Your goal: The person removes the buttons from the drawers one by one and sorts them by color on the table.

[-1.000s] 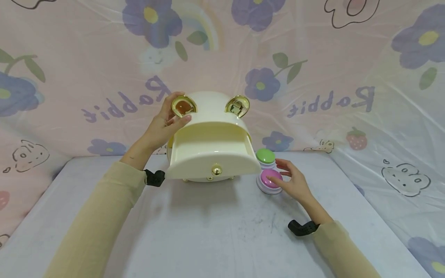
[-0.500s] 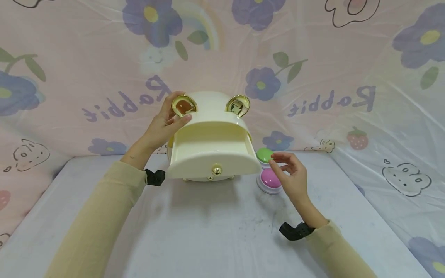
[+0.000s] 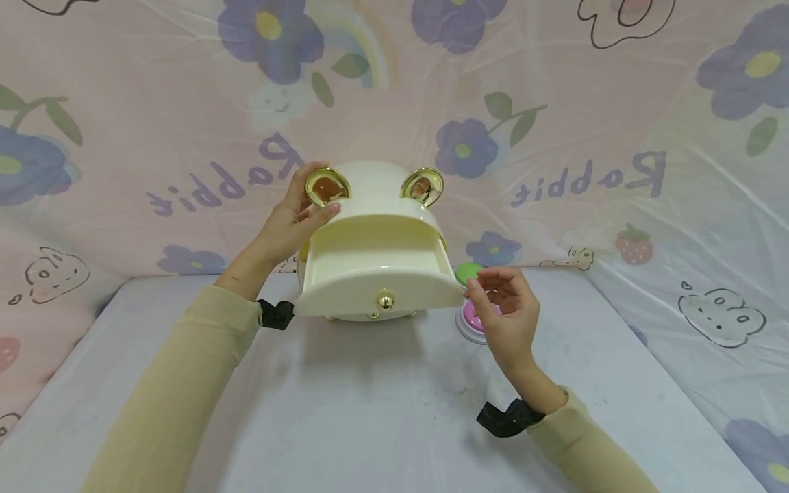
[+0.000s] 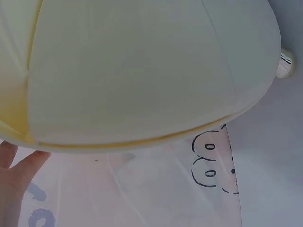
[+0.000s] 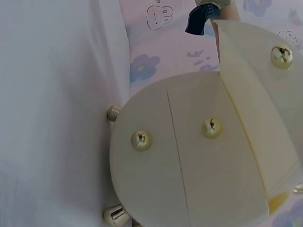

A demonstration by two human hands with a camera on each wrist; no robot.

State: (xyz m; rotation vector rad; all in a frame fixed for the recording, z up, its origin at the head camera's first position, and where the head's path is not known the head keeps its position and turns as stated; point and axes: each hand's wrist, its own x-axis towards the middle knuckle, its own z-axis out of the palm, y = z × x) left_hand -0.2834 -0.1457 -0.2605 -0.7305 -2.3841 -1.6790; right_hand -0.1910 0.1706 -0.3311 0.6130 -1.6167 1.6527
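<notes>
- Steadying looks like the job of the left hand (image 3: 288, 219), which grasps the left ear (image 3: 327, 187) of the cream cabinet (image 3: 379, 186), thumb in front. A hard shove at the front could strain that ear where it joins the shell.
- The cabinet stands upright on the bench (image 3: 345, 424), its top drawer (image 3: 345, 293) pulled well out. Drawn any further, the drawer could sag or slip from its slot, or its forward weight could tip the cabinet.
- The right hand (image 3: 510, 308) has its thumb and fingers loosely bent, with nothing seen in its grasp, by the drawer front's right corner. I cannot tell whether it touches; the right wrist view does not show its fingers.
- Pressure on that corner, away from the gold knob (image 3: 385, 301) at the middle, could skew the drawer and jam it.
- The cabinet rests on small feet (image 5: 113, 112), so an uneven push might slide or swivel it on the bench.
- The green button (image 3: 466, 272) and the pink button (image 3: 470, 317) sit beside the cabinet, partly hidden by the right hand. A low sweep could knock either one.
- Fingertips straying to the drawer's side wall could be nipped against the shell if it slid in.
</notes>
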